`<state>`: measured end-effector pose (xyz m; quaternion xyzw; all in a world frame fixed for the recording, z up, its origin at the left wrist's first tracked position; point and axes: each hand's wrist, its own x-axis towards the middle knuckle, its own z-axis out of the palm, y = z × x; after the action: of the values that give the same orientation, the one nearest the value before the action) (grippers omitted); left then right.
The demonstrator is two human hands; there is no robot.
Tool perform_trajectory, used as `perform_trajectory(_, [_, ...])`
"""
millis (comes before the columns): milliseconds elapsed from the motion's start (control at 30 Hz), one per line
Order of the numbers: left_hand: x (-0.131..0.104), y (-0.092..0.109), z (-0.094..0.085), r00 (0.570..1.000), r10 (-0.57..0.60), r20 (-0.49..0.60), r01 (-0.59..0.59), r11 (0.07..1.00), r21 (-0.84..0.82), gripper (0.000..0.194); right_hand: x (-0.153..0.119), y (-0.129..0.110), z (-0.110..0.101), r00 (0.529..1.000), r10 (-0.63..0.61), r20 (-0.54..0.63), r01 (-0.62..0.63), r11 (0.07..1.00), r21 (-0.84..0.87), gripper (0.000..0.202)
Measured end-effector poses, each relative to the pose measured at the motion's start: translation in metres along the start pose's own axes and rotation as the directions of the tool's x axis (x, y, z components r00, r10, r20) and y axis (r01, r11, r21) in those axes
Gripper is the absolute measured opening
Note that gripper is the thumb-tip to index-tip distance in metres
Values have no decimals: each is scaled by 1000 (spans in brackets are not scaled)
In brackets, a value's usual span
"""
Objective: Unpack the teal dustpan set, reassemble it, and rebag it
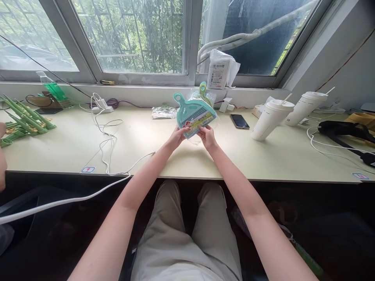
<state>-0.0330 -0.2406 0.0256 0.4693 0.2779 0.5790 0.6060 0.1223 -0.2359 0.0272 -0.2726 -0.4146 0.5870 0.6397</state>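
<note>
A small turquoise dustpan with a looped handle is held up over the desk, tilted, with a printed label across its front. My left hand pinches its lower left edge. At the lower right, my right hand grips the same dustpan, thumb on the label. Just behind it shows a yellow-green looped handle in clear plastic wrap; what it belongs to is mostly hidden. A flat packet in clear wrap lies on the desk to the left.
Right of my hands lie a phone and two white lidded cups with straws. White cables trail across the desk. Folded green strips and a green-liquid bottle are left. Another person's hand shows at the left edge.
</note>
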Motion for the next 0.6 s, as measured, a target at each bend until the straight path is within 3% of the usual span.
perform_trajectory(600, [-2, 2, 0, 1000, -19, -4, 19, 998, 58, 56, 8, 4, -7, 998, 59, -20, -59, 998, -24, 14])
